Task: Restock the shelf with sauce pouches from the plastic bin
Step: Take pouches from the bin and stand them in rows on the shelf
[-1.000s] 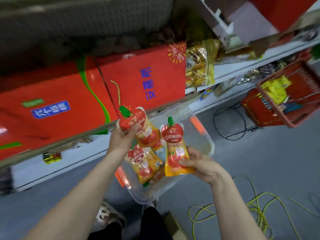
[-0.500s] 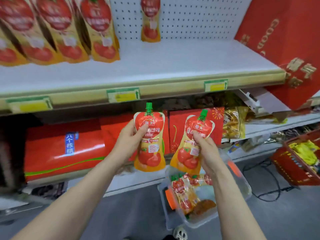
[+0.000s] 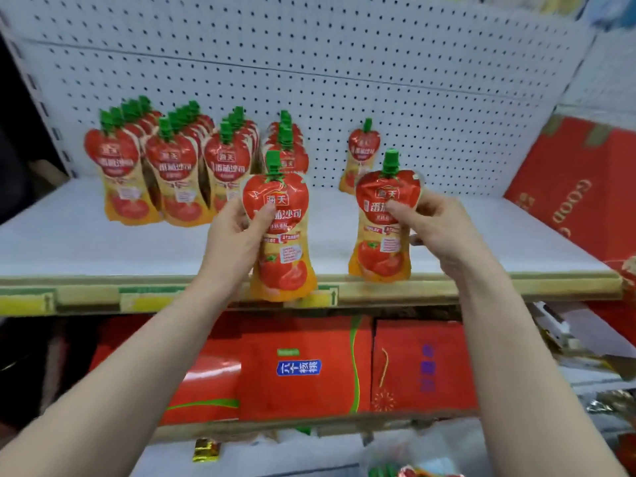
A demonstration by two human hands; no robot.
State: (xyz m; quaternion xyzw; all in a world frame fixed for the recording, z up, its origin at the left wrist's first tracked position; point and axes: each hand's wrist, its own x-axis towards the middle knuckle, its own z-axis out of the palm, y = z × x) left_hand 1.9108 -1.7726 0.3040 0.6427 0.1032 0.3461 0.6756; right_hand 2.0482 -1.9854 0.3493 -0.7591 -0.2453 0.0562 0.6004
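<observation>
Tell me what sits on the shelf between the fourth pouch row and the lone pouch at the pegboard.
Nothing: the head view shows bare white shelf between that row and the lone pouch.

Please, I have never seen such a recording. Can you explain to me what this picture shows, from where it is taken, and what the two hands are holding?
A camera worn on a person's head looks forward and down, so the bare arms are the wearer's own. The left hand holds one tomato sauce pouch at the edge of the white shelf. The right hand holds another pouch over the shelf. Rows of the same pouches stand at the back left, and a single pouch stands further right. Red boxes fill the shelf below.
</observation>
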